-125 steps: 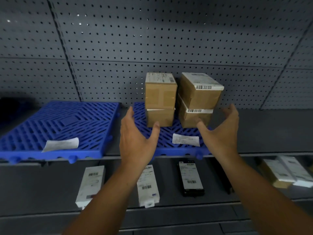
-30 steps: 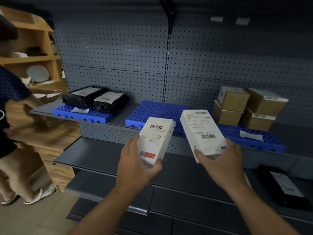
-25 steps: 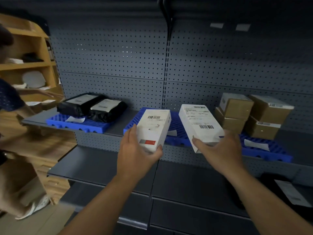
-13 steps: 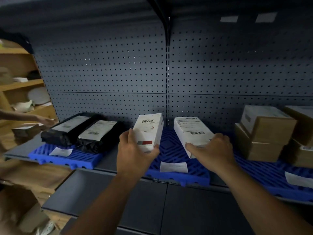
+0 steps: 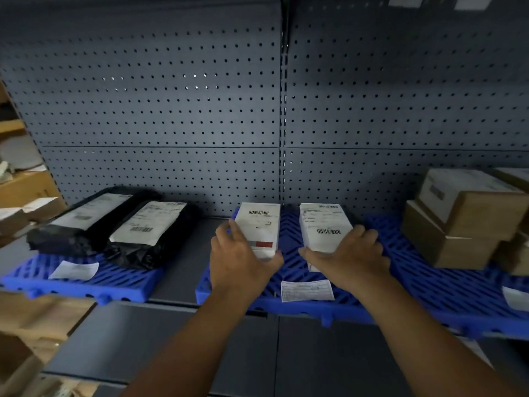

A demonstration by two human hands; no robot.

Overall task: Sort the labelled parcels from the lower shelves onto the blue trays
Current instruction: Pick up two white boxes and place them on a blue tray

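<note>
Two white labelled boxes sit side by side over the middle blue tray (image 5: 289, 242). My left hand (image 5: 239, 260) grips the near end of the left white box (image 5: 260, 226), which carries a red patch. My right hand (image 5: 350, 257) grips the near end of the right white box (image 5: 323, 224). Both boxes lie lengthwise on or just above the tray's grid; I cannot tell if they touch it. A paper slip (image 5: 307, 290) lies at the tray's front edge.
The left blue tray (image 5: 86, 282) holds two black bagged parcels (image 5: 120, 224) and a slip. Stacked brown cardboard boxes (image 5: 463, 222) stand on the right blue tray (image 5: 446, 285). A grey pegboard wall stands behind. Wooden shelving and cartons are at far left.
Both hands carried the white boxes forward and lowered them onto the middle tray. The view moved closer to the shelf and shifted left; the other person's hand is gone from view.
</note>
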